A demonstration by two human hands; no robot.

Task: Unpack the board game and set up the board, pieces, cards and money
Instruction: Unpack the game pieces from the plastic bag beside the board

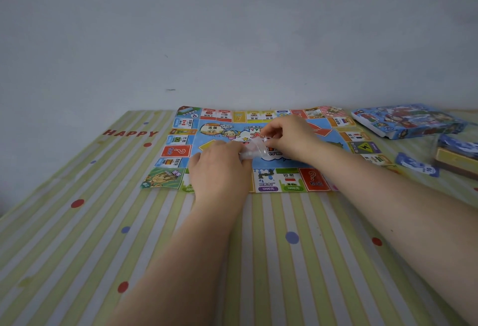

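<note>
Opening small clear plastic bag (252, 148), frame centre: pinched by left hand (219, 168) and right hand (287, 135). Best torn low over colourful paper board (181, 150), so pieces are contained.

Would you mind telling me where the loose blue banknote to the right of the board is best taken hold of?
I'd pinch the blue banknote at its near left corner, coming from the left over the bare striped tablecloth. It lies flat, and the stack of cards crowds its right end, so that corner looks freest.

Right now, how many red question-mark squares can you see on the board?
2: one question-mark square at the board's left edge, one on its near edge. The hands may hide others.
</note>
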